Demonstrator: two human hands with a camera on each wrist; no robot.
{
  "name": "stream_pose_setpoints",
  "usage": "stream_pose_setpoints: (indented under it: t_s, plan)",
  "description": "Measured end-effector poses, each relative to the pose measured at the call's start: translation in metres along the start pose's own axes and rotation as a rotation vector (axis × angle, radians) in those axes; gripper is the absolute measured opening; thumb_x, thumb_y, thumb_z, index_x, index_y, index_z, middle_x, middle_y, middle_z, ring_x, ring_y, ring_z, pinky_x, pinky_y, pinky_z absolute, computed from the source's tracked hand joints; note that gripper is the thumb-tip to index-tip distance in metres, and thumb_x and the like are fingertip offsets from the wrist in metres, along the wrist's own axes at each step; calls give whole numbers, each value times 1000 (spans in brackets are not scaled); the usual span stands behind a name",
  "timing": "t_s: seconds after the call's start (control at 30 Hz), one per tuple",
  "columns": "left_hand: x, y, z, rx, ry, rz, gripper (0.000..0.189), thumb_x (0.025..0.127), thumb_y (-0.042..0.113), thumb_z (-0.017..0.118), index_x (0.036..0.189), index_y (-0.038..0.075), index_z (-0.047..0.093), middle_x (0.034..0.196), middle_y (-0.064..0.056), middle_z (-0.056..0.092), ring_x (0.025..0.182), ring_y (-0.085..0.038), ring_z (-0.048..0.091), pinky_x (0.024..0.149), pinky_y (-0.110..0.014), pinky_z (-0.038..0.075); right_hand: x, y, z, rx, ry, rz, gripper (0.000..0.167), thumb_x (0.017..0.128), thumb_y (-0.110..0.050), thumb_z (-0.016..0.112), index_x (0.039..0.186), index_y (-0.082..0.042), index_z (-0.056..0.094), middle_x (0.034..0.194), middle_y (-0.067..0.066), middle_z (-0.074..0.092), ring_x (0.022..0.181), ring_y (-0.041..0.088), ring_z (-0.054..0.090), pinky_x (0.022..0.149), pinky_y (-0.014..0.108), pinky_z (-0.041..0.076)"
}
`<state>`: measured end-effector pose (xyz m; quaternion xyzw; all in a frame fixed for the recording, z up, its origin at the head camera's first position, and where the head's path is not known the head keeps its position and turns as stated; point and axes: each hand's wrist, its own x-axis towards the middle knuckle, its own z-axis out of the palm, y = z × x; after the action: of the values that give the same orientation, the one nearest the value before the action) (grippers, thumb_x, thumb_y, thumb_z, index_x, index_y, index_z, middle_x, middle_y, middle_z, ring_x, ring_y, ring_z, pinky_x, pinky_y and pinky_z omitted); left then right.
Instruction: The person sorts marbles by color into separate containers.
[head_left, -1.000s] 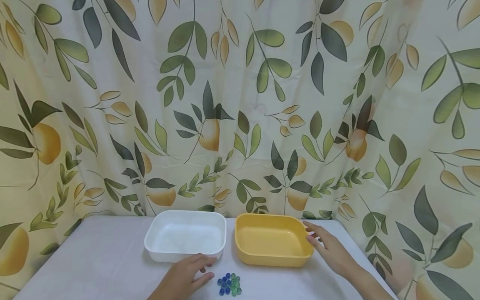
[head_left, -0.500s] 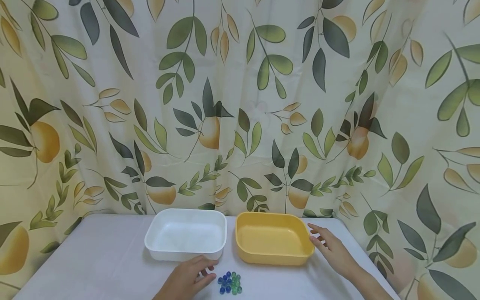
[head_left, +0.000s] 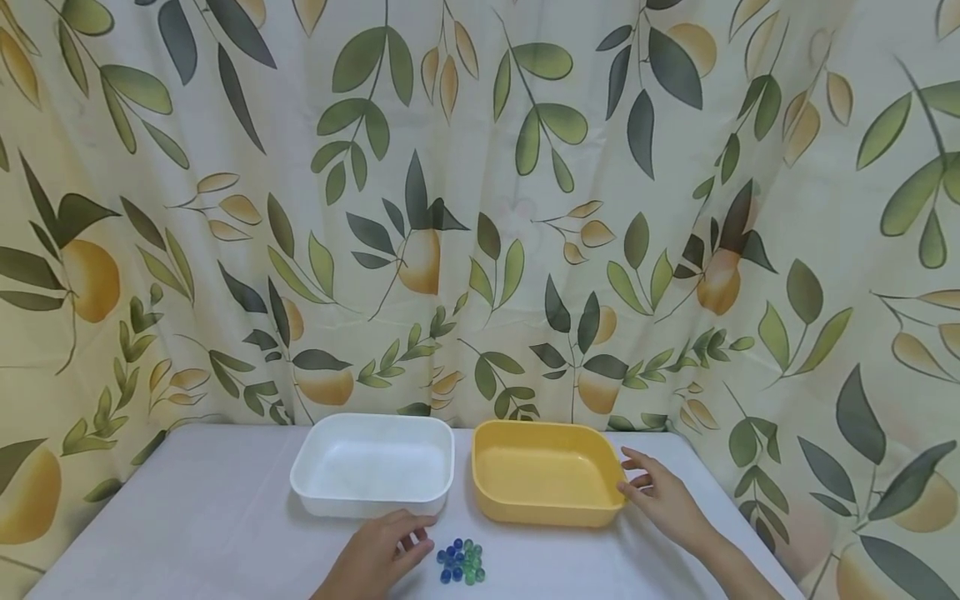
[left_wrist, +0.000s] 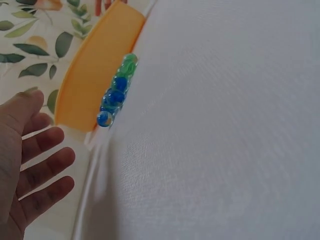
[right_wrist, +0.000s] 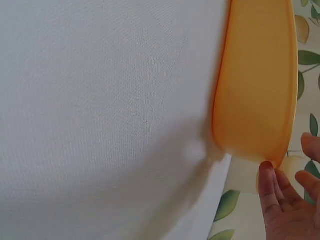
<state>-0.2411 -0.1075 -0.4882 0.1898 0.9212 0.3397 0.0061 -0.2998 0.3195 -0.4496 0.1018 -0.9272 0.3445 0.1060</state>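
A small cluster of blue and green glass marbles (head_left: 461,561) lies on the white cloth in front of two trays. My left hand (head_left: 378,552) hovers to the left of the marbles, close to the front wall of the white tray (head_left: 375,508); its fingers are loosely bent with nothing between them. In the left wrist view those fingers (left_wrist: 37,145) are spread and bare. My right hand (head_left: 663,498) is at the right end of the yellow tray (head_left: 547,514), fingers relaxed. One fingertip (right_wrist: 267,166) meets the tray's corner in the right wrist view.
The two rectangular trays stand side by side near the back of the cloth-covered table (head_left: 187,517), with nothing visible inside. A curtain (head_left: 480,250) printed with leaves and fruit hangs right behind the table.
The head view has tilted slightly, shifting the scene upward. My right hand has drawn back a little from over the yellow tray's rim. My left hand has edged slightly right. The marbles have stayed put.
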Motion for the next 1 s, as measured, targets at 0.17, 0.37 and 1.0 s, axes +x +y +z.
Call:
stream_pose_setpoints:
  t_s: [0.17, 0.37, 1.0]
  plan:
    - [2, 0, 4, -4, 25, -12, 35, 91, 36, 70, 119, 16, 71, 83, 20, 61, 72, 4, 53, 65, -19, 53, 0, 2, 2, 3, 7, 0, 57, 89, -8, 71, 139, 6, 48, 118, 21, 62, 88, 13, 64, 73, 20, 57]
    - [6, -1, 11, -42, 19, -44, 34, 89, 35, 71, 118, 16, 72, 83, 19, 61, 72, 3, 53, 65, -18, 53, 0, 3, 3, -1, 7, -3, 53, 88, -2, 71, 136, 8, 50, 118, 20, 62, 88, 16, 65, 73, 20, 57]
    - [6, -5, 26, -151, 17, -10, 34, 90, 34, 70, 115, 11, 72, 82, 18, 60, 74, 2, 52, 65, -20, 51, 0, 4, 8, 108, -80, 211, 51, 96, -9, 61, 138, 13, 44, 118, 27, 58, 88, 22, 67, 74, 30, 60]
